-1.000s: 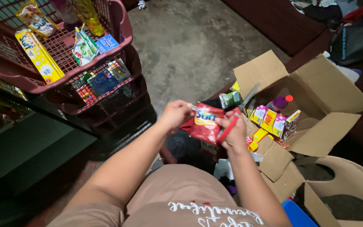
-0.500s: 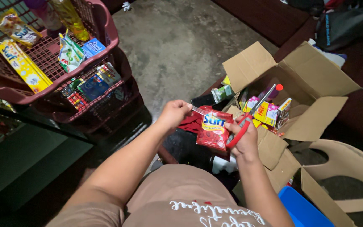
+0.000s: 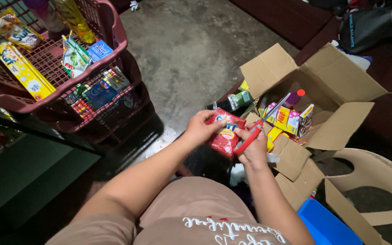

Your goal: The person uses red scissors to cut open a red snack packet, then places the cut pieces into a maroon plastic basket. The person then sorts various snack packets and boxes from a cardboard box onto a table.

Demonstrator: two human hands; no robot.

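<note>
Two hands mid-frame: left hand (image 3: 199,128) pinching red sachet (image 3: 224,132), right hand (image 3: 253,145) gripping red-handled scissors (image 3: 254,130). More packets waiting in cardboard box (image 3: 341,81), several already in basket (image 3: 114,27) upper left.

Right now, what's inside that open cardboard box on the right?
The open cardboard box holds yellow-and-pink sachet packs and a purple bottle with an orange cap. The packs and front flap hide whatever lies deeper.

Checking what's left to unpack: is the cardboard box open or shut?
Open: the box has its flaps spread outward, with packets visible inside.
</note>
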